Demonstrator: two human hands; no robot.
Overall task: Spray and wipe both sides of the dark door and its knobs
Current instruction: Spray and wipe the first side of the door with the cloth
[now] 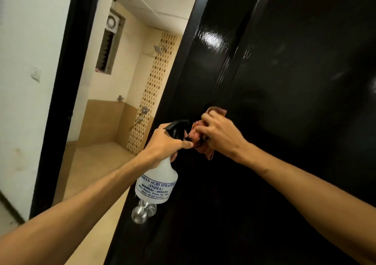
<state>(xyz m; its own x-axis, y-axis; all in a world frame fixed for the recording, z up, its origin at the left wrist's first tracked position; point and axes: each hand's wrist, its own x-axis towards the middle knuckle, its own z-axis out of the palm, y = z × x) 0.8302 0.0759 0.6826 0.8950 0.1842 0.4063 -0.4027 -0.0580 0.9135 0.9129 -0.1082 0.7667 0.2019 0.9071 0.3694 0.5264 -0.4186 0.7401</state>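
The glossy dark door [284, 81] stands ajar and fills the right half of the view. My left hand [164, 145] grips the neck of a white spray bottle [157, 181] with a black trigger head, nozzle aimed at the door. My right hand [218, 133] holds a crumpled reddish cloth [198, 139] against the door face, close beside the nozzle. A round silver knob [142, 212] sticks out from the door's edge just below the bottle.
Through the gap a beige-tiled bathroom [122, 102] shows, with a shower head, taps and an exhaust fan. The black door frame [61, 102] and a white wall with a switch [36, 73] stand on the left.
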